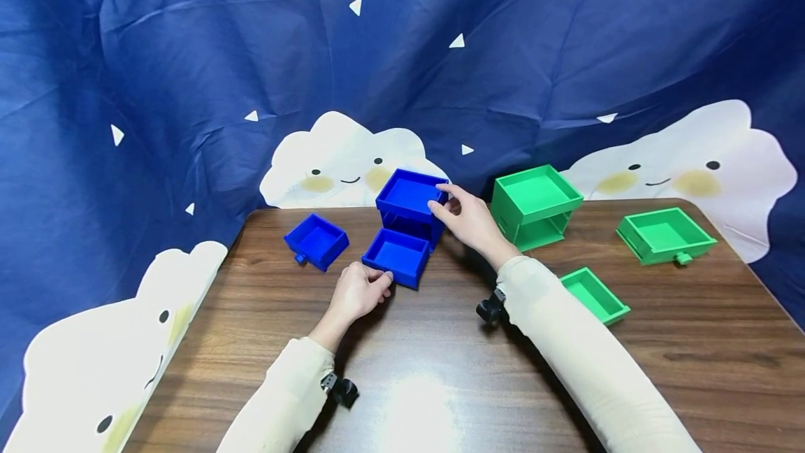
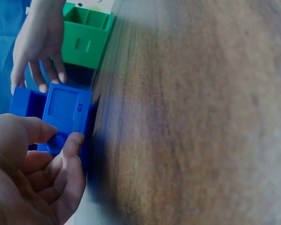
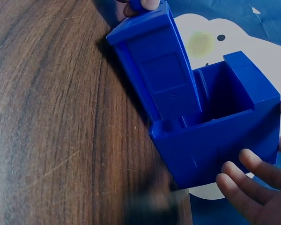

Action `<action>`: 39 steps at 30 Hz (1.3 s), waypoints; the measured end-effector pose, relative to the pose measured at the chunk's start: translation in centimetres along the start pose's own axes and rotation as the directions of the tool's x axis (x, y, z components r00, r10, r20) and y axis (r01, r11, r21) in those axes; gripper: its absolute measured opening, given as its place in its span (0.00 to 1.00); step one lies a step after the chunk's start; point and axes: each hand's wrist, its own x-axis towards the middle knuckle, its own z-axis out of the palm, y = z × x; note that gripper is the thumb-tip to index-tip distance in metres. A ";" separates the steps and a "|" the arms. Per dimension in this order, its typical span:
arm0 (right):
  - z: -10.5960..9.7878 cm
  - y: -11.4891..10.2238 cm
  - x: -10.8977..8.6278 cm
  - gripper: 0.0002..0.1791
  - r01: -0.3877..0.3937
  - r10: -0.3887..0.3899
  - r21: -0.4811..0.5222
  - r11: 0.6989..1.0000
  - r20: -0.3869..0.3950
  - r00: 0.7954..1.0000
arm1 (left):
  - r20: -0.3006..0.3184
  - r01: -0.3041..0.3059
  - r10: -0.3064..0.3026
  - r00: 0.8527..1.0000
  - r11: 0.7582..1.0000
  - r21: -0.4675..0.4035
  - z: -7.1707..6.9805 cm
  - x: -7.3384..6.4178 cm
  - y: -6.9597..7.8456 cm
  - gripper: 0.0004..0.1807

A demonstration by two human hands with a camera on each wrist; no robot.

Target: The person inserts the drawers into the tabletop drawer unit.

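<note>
My left hand [image 1: 360,292] pinches the round knob [image 2: 57,143] of a blue drawer [image 1: 397,255] between thumb and fingers. The rear end of this drawer meets the lower front opening of a blue cabinet [image 1: 411,194]; how far it is inside cannot be told. In the right wrist view the drawer [image 3: 164,70] stands at an angle to the cabinet [image 3: 215,150]. My right hand [image 1: 468,221] holds the cabinet at its right side, with some fingers at the top rim and others against the outer wall. The cabinet has a shallow tray on top.
A second blue drawer [image 1: 316,240] lies to the left. On the right stand a green cabinet [image 1: 534,205] with an open front, a green drawer [image 1: 666,236] with a knob, and another green drawer [image 1: 594,293], partly behind my right sleeve. A blue curtain [image 1: 402,54] hangs behind the wooden table [image 1: 251,341].
</note>
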 end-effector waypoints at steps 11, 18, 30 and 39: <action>0.1 0.2 -0.1 0.31 0.004 -0.004 0.009 1.000 -0.010 1.000 | -0.012 -0.004 0.004 1.000 1.000 0.005 0.2 0.7 -0.1 0.15; 0.1 0.3 0.0 0.31 0.005 -0.005 0.019 1.000 -0.014 1.000 | -0.001 -0.006 0.006 1.000 1.000 0.031 0.3 1.1 -0.2 0.15; 0.3 0.2 0.0 0.30 0.011 -0.011 0.021 1.000 -0.022 1.000 | 0.002 -0.030 0.030 1.000 0.999 0.030 0.4 1.5 -0.4 0.15; 0.4 0.2 -0.1 0.30 0.006 -0.006 0.026 1.000 -0.021 1.000 | 0.004 -0.026 0.026 1.000 0.999 0.027 0.4 1.5 -0.2 0.15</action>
